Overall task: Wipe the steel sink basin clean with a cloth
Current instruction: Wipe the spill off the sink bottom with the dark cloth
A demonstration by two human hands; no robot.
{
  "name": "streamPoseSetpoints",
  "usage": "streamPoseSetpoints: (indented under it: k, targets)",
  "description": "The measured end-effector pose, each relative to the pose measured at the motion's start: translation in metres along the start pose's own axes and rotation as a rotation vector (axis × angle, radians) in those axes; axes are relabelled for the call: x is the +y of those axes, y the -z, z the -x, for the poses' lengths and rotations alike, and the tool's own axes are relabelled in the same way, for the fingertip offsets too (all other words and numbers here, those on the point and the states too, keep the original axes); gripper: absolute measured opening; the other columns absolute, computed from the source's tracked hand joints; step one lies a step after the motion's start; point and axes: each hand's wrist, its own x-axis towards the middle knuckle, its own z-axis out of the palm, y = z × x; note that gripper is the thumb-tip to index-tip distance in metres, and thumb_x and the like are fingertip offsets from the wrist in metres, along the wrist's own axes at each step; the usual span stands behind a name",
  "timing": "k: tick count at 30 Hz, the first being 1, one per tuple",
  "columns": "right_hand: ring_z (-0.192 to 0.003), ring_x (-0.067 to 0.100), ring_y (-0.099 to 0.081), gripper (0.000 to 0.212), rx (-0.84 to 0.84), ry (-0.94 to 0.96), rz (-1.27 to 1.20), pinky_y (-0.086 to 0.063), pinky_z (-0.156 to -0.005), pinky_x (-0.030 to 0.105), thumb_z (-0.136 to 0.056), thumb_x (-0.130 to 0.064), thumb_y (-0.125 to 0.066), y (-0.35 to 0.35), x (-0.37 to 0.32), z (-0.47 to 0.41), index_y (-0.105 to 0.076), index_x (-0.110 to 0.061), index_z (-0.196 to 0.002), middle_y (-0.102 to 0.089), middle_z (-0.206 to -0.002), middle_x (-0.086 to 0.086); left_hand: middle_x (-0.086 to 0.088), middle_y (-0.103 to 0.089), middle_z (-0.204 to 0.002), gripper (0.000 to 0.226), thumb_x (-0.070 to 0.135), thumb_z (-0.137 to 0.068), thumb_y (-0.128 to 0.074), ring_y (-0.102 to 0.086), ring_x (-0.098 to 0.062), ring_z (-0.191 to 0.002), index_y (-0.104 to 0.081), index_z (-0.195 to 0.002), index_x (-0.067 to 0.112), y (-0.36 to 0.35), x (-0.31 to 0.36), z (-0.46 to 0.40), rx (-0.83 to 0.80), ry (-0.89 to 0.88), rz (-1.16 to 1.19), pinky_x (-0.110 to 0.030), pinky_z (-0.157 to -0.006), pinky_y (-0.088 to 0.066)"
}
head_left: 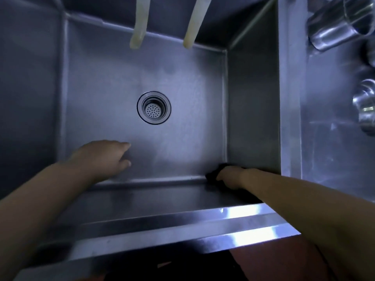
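While the right hand (230,177) reaches down into the near right corner of the sink basin (125,78), its fingers curl over a dark cloth (213,173) and press it where the floor meets the right wall and the front wall. That cloth is a small, soft, crumpled wad, nearly black against the brushed steel. Over on the other side, the left hand (103,157) hovers low above the basin floor near the front wall, fingers loosely extended and holding nothing; whether it touches the metal, I cannot tell. Square-cornered, flat-bottomed, dull grey steel all round, with a faint sheen on the floor. Dead centre sits the round drain strainer (153,107), ringed and perforated with tiny holes. Two pale, rubbery hoses (140,23) hang over the back wall. Shiny steel cups (341,19) lie on the draining board to the right, and the front rim (182,230) gleams bright.
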Motion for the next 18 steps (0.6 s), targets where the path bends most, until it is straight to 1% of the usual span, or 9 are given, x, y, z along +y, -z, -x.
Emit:
streamPoseSetpoints:
  k: [2, 4, 6, 9, 10, 13, 15, 17, 18]
  targets:
    - [-0.125, 0.027, -0.049, 0.039, -0.019, 0.012, -0.164, -0.034, -0.104, 0.027, -0.098, -0.014, -0.044, 0.003, -0.002, -0.001, -0.051, -0.017, -0.136, -0.049, -0.141, 0.005, -0.003, -0.044, -0.144, 0.058, 0.046, -0.092, -0.048, -0.045, -0.022, -0.128, -0.033, -0.143, 0.024, -0.001, -0.006, 0.022, 0.048, 0.017, 0.040, -0.032, -0.101, -0.039]
    - [-0.124, 0.026, -0.050, 0.043, -0.052, 0.012, -0.330, -0.033, -0.101, 0.025, -0.097, -0.007, -0.041, 0.010, -0.007, -0.003, -0.051, -0.021, -0.137, -0.048, -0.142, 0.003, -0.006, -0.052, -0.137, 0.053, 0.042, -0.089, -0.054, -0.052, -0.026, -0.121, -0.041, -0.137, 0.023, -0.004, -0.015, 0.042, 0.125, 0.026, 0.057, -0.034, -0.096, -0.043]
    - [-0.122, 0.025, -0.050, 0.043, -0.084, 0.055, -0.389, -0.033, -0.097, 0.024, -0.097, -0.008, -0.040, 0.018, -0.015, -0.004, -0.051, -0.021, -0.137, -0.048, -0.142, 0.004, -0.009, -0.060, -0.127, 0.050, 0.037, -0.084, -0.062, -0.058, -0.030, -0.113, -0.051, -0.130, 0.021, -0.007, -0.024, 0.058, 0.198, 0.047, 0.101, -0.038, -0.092, -0.047]
    - [-0.105, 0.019, -0.053, 0.042, -0.061, 0.108, -0.447, -0.035, -0.081, 0.017, -0.096, -0.011, -0.043, 0.035, -0.040, -0.008, -0.053, -0.024, -0.134, -0.053, -0.135, 0.007, -0.010, -0.061, -0.127, 0.052, 0.036, -0.082, -0.065, -0.058, -0.033, -0.112, -0.053, -0.130, 0.021, -0.011, -0.035, 0.074, 0.221, 0.111, 0.155, -0.043, -0.093, -0.048]
    - [-0.104, 0.019, -0.053, 0.042, -0.050, 0.132, -0.448, -0.037, -0.082, 0.019, -0.095, -0.011, -0.043, 0.041, -0.050, -0.012, -0.054, -0.025, -0.134, -0.054, -0.134, 0.007, -0.009, -0.059, -0.131, 0.054, 0.038, -0.083, -0.064, -0.057, -0.033, -0.115, -0.051, -0.133, 0.021, -0.013, -0.037, 0.079, 0.214, 0.139, 0.168, -0.042, -0.095, -0.046]
    - [-0.113, 0.025, -0.053, 0.043, -0.029, 0.197, -0.429, -0.040, -0.097, 0.030, -0.095, -0.013, -0.044, 0.062, -0.084, -0.023, -0.052, -0.027, -0.135, -0.053, -0.134, 0.007, -0.005, -0.053, -0.137, 0.057, 0.042, -0.086, -0.059, -0.052, -0.028, -0.122, -0.045, -0.139, 0.024, -0.015, -0.037, 0.093, 0.212, 0.202, 0.202, -0.037, -0.098, -0.041]
    - [-0.113, 0.024, -0.053, 0.042, -0.012, 0.248, -0.432, -0.040, -0.097, 0.029, -0.096, -0.014, -0.044, 0.075, -0.104, -0.029, -0.051, -0.027, -0.135, -0.053, -0.134, 0.006, -0.003, -0.055, -0.135, 0.054, 0.041, -0.088, -0.057, -0.054, -0.026, -0.119, -0.045, -0.138, 0.027, -0.013, -0.034, 0.103, 0.247, 0.212, 0.207, -0.036, -0.095, -0.043]
    - [-0.101, 0.020, -0.055, 0.043, -0.003, 0.299, -0.452, -0.041, -0.084, 0.020, -0.096, -0.013, -0.043, 0.086, -0.122, -0.033, -0.051, -0.027, -0.136, -0.056, -0.127, 0.004, -0.004, -0.061, -0.128, 0.050, 0.036, -0.087, -0.059, -0.058, -0.029, -0.113, -0.049, -0.135, 0.026, -0.009, -0.033, 0.113, 0.300, 0.203, 0.187, -0.037, -0.089, -0.046]
    - [-0.089, 0.015, -0.054, 0.044, 0.001, 0.322, -0.482, -0.041, -0.071, 0.013, -0.096, -0.012, -0.043, 0.090, -0.130, -0.035, -0.052, -0.027, -0.136, -0.057, -0.119, 0.002, -0.006, -0.065, -0.121, 0.049, 0.032, -0.085, -0.063, -0.061, -0.031, -0.106, -0.054, -0.132, 0.023, -0.007, -0.033, 0.118, 0.331, 0.187, 0.151, -0.038, -0.084, -0.049]
